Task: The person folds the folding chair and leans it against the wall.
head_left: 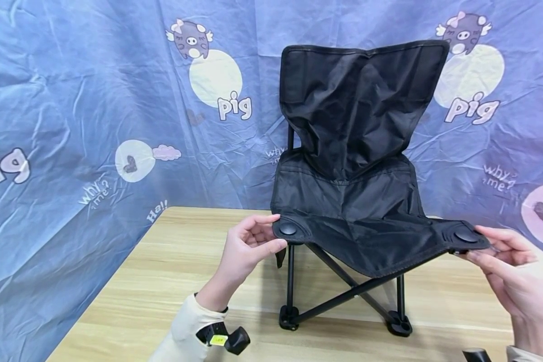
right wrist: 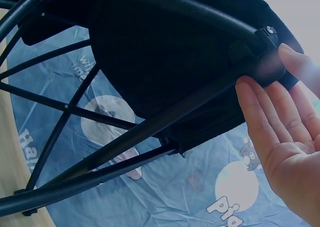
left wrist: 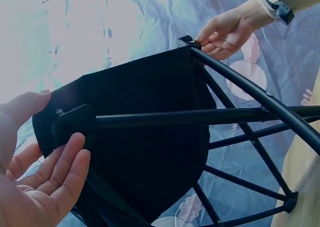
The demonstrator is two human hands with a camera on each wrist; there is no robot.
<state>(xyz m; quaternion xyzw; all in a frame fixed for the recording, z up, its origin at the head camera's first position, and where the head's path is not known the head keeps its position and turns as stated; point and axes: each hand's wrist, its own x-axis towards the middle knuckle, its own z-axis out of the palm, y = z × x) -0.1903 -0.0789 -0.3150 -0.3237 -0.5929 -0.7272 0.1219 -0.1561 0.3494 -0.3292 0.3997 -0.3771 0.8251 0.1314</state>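
A black folding chair (head_left: 344, 196) stands unfolded on the wooden table, its fabric back and seat spread over crossed metal legs. At the seat's front left corner, my left hand (head_left: 253, 241) holds the edge between thumb and fingers. My right hand (head_left: 516, 266) grips the front right corner the same way. From below, the left wrist view shows the left fingers (left wrist: 70, 162) against the plastic corner joint (left wrist: 72, 123), with the thumb along the fabric edge. In the right wrist view the right fingers (right wrist: 255, 107) touch the other corner joint (right wrist: 267, 62). The chair's rear feet are hidden.
The pale wooden table (head_left: 163, 271) lies under the chair. A blue curtain (head_left: 95, 75) printed with pigs and words hangs right behind and to the left of it. Black cameras are strapped to both wrists, such as the left wrist camera (head_left: 237, 341).
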